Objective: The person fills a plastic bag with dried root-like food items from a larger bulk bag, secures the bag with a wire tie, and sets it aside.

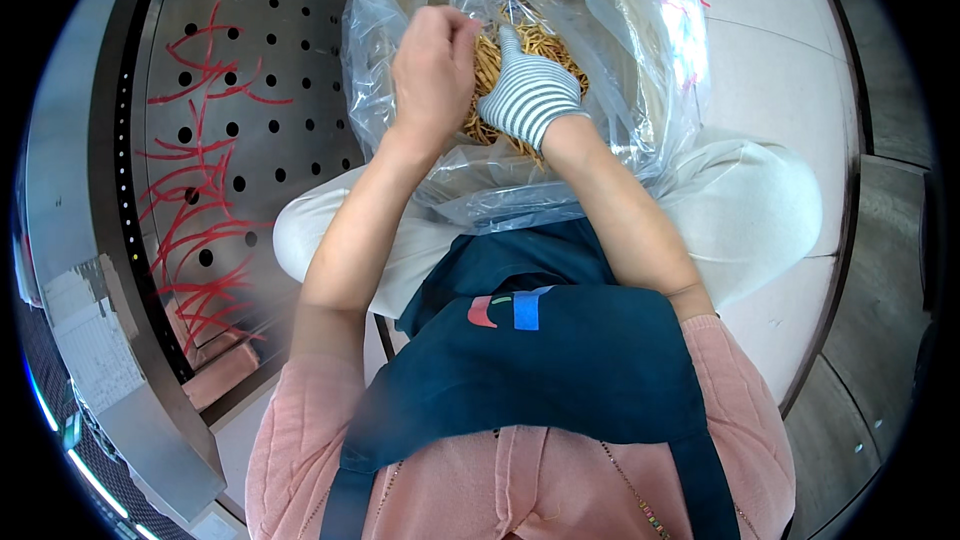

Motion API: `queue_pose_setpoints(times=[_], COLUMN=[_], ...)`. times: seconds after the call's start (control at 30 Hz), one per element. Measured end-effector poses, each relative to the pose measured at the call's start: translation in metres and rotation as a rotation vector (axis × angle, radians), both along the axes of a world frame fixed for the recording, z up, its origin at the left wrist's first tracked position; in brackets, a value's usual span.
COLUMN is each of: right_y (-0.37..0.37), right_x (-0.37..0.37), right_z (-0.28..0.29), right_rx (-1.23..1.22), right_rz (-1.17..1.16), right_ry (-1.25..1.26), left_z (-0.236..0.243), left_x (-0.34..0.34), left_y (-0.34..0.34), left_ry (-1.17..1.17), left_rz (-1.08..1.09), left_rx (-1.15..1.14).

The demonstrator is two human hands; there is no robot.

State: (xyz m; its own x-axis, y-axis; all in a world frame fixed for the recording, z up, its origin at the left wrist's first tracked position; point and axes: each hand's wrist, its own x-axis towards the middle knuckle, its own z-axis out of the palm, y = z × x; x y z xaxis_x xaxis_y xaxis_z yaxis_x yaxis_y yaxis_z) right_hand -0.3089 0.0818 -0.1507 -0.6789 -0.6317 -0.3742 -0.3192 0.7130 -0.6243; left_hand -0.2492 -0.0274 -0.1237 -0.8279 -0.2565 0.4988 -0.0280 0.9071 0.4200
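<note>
A large clear plastic bag (640, 130) lies gaping between my bent knees, with a heap of thin, golden-brown dried strands (550, 45) in it. My left hand (433, 70) is bare and held over the left side of the heap, its fingers curled in a pinch; what they hold, if anything, is hidden. Just right of it, my right hand (535, 95) wears a grey-and-white striped glove. One gloved digit stretches away from me over the strands, while the others appear curled round some of them, partly hidden.
To the left stands a perforated metal surface (258, 150) with red strips (205, 165) scattered on it, bordered by a raised metal edge (100, 180). Pale floor tiles (770, 0) lie to the right, ending at a dark seam. My apron (530, 370) spreads over my lap.
</note>
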Motion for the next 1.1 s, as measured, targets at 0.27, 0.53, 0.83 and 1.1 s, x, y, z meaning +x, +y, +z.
queue_pose_setpoints(times=[0.27, 0.53, 0.83, 1.1], right_y=[0.001, 0.006, 0.002, 0.019], right_x=[-0.021, -0.019, -0.015, -0.018], right_z=[-0.042, -0.041, -0.028, -0.020], right_rx=[-0.296, -0.508, -0.415, -0.790], right_rz=[0.069, -0.156, 0.109, -0.411], right_ry=[-0.092, -0.607, -0.235, -1.103], left_z=[-0.002, 0.007, 0.007, -0.001], left_x=[0.016, 0.017, 0.019, 0.026], left_y=[-0.006, -0.015, -0.005, -0.012], left_ry=[0.032, -0.127, -0.059, -0.121], left_rz=[-0.328, -0.195, -0.278, -0.193], left_rx=[-0.357, -0.306, -0.297, -0.326])
